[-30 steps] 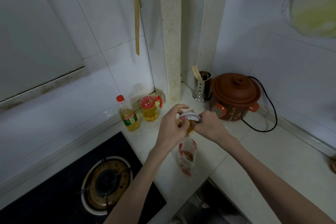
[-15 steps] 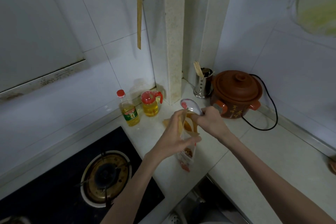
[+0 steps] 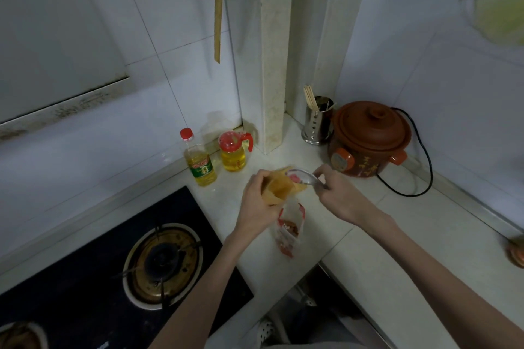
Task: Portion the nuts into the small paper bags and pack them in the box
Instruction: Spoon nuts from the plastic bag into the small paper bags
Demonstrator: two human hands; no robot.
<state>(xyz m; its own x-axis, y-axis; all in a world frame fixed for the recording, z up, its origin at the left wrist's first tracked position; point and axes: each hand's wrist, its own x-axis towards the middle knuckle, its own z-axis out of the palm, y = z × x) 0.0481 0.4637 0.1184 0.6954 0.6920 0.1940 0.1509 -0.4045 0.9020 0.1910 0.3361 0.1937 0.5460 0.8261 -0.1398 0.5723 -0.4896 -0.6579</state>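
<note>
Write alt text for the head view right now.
The left hand holds a small brown paper bag open while the right hand tips a spoon at its mouth, above an open nut packet on the white counter.

Small paper bag (image 3: 279, 190): brown, mouth open and facing up and to the right, held tilted above the white counter (image 3: 377, 229) in the left hand (image 3: 259, 201), whose fingers curl round its lower part. Spoon (image 3: 302, 177): clear plastic, handle pinched by the right hand (image 3: 337, 195), bowl at the mouth of the bag; the bowl's contents cannot be made out. Nut packet (image 3: 289, 231): white with red print, standing open on the counter just below the paper bag, brown nuts visible inside
</note>
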